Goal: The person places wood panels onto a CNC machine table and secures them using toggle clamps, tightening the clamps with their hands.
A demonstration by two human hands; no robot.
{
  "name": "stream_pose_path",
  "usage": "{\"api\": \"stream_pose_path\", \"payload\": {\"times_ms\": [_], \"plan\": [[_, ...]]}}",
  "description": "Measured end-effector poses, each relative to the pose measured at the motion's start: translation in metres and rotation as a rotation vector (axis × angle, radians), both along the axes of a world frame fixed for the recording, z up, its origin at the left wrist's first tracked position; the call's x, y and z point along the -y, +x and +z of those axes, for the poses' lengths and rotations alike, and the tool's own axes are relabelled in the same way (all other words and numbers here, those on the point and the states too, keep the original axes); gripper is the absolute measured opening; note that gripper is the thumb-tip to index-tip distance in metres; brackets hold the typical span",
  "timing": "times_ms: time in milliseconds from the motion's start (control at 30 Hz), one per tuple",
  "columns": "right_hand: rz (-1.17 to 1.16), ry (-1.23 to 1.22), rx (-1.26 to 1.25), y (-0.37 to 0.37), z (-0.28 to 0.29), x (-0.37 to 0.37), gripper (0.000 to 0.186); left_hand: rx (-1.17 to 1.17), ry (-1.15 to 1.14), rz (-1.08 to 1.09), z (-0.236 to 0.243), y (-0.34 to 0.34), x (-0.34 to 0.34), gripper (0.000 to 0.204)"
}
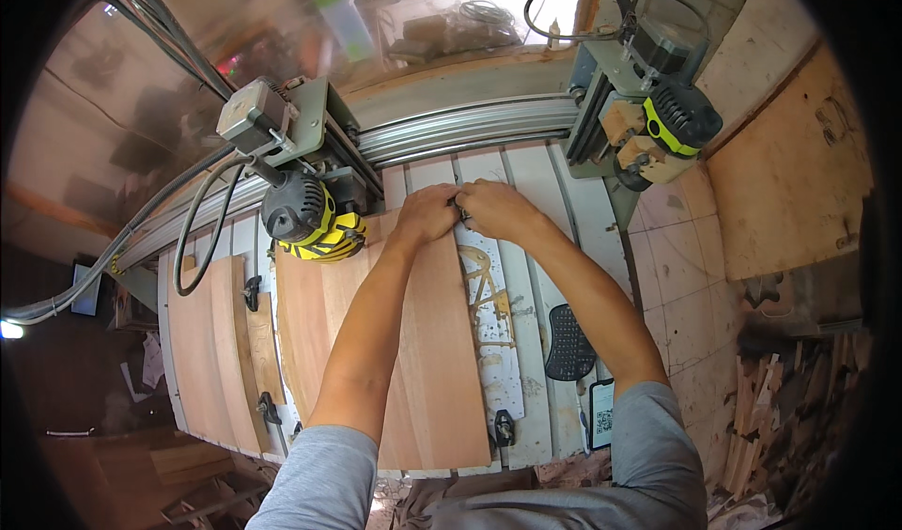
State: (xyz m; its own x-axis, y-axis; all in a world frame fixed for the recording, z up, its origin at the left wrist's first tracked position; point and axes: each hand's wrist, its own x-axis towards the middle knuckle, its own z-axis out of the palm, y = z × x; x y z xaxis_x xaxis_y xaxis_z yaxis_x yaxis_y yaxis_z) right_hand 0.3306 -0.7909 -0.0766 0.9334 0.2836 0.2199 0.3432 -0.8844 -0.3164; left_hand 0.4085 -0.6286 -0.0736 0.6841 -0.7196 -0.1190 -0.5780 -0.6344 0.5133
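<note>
Left hand [427,212] and right hand [495,209] meet at a small dark fitting [461,210], by the far right corner of the wooden panel [423,361].
Curled fingers hide whether either is clamped on it. The panel lies along the slatted worktop [537,408], nearly reaching its near edge; good practice would steady the fitting without shifting the panel.
</note>
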Motion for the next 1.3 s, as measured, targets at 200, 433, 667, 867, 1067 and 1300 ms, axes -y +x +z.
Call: {"api": "stream_pose_path", "payload": {"times_ms": [200,433,667,867,1067,1300], "plan": [[-0.479,0.299,-0.524,0.010,0.019,-0.025,0.032,0.069,-0.110,0.037,-0.016,0.006,-0.006,0.036],[-0.019,0.208,0.057,0.002,0.010,0.010,0.022,0.125,0.002,0.039,-0.012,0.001,-0.003,0.036],[-0.497,0.190,-0.165,0.000,-0.019,-0.021,0.020,0.223,-0.154,0.036,-0.031,0.004,-0.002,0.036],[-0.081,0.091,0.050,-0.004,0.020,0.011,0.020,0.181,-0.033,0.067,-0.015,-0.002,-0.001,0.035],[0.069,-0.088,0.078,0.001,-0.001,0.015,0.017,0.206,-0.078,0.063,-0.018,-0.003,-0.001,0.033],[-0.410,0.030,-0.344,0.011,0.003,-0.022,0.031,0.247,-0.179,0.035,-0.024,0.002,-0.004,0.034]]}}
